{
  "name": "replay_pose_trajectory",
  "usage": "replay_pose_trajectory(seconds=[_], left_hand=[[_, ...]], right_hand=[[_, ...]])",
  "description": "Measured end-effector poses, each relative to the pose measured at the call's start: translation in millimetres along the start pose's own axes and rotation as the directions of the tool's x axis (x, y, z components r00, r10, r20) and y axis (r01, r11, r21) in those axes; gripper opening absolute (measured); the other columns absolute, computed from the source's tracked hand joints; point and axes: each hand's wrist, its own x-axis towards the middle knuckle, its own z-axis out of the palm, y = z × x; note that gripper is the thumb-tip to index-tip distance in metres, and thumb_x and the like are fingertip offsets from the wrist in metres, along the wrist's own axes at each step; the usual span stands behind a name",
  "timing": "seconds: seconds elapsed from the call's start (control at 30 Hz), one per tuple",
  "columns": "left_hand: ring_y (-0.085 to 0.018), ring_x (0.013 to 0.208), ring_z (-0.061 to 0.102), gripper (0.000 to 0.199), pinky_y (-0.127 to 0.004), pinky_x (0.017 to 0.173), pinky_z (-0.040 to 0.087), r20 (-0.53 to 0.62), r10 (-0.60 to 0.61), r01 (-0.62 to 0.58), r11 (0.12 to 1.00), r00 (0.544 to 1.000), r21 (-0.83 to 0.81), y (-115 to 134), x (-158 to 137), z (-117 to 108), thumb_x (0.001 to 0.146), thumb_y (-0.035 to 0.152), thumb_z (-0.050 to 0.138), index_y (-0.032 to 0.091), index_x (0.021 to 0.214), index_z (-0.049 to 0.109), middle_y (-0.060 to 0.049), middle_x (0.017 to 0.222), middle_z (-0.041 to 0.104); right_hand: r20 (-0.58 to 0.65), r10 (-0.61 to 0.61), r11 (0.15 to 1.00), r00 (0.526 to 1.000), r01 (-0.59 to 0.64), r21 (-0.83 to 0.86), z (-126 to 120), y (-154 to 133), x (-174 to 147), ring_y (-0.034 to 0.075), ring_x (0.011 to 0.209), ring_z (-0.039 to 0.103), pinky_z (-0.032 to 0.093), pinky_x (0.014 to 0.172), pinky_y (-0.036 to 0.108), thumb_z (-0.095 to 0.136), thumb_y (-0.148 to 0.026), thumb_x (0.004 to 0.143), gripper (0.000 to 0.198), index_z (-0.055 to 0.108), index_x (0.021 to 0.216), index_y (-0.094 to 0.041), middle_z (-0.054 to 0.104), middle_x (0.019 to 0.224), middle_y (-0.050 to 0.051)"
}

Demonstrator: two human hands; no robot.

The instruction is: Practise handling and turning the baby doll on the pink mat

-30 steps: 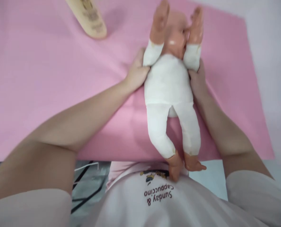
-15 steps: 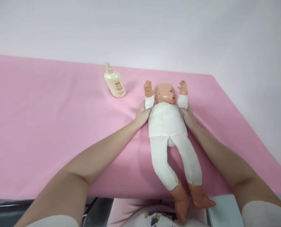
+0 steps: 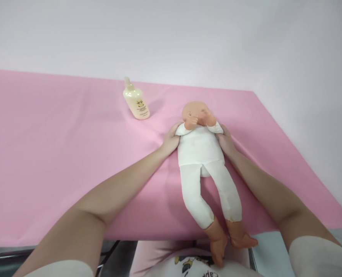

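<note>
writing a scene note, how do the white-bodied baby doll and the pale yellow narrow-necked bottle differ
The white-bodied baby doll is held between the left hand and right hand; the pale yellow bottle stands untouched. The doll looks much larger than the bottle. The doll is stretched out, feet past the pink sheet's edge; the bottle is upright. Both look mostly pale.

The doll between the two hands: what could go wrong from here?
The doll might slide off if pulled closer: its feet reach past the near edge of the pink cloth. The left hand and right hand hold its sides, so the head might tip back if the body is lifted.
</note>
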Motion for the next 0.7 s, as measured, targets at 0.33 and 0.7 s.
replay_pose_trajectory(seconds=[0.33,0.7], left_hand=[[-0.026,0.114,0.074,0.046,-0.042,0.114,0.066,-0.231,-0.138,0.115,0.987,0.963,-0.112,-3.0,4.8,2.1,0.085,0.021,0.076,0.026,0.127,0.057,-0.003,0.113,0.072],[-0.031,0.135,0.072,0.054,-0.051,0.132,0.057,-0.050,-0.015,0.014,1.000,0.999,-0.027,-12.2,9.8,-5.4,0.079,0.021,0.072,0.023,0.133,0.069,-0.008,0.134,0.079]], right_hand=[[-0.164,0.091,0.989,0.982,-0.070,0.128,0.8,14.6,8.4,0.015,0.095,0.066,0.060,0.089,0.032,0.076,-0.050,0.066,0.060,0.059,0.117,-0.021,0.072,0.110,0.003],[-0.103,0.002,0.998,0.995,0.005,0.059,-4.6,12.9,6.5,0.016,0.104,0.065,0.059,0.102,0.035,0.073,-0.042,0.068,0.050,0.066,0.112,-0.018,0.076,0.114,0.006]])
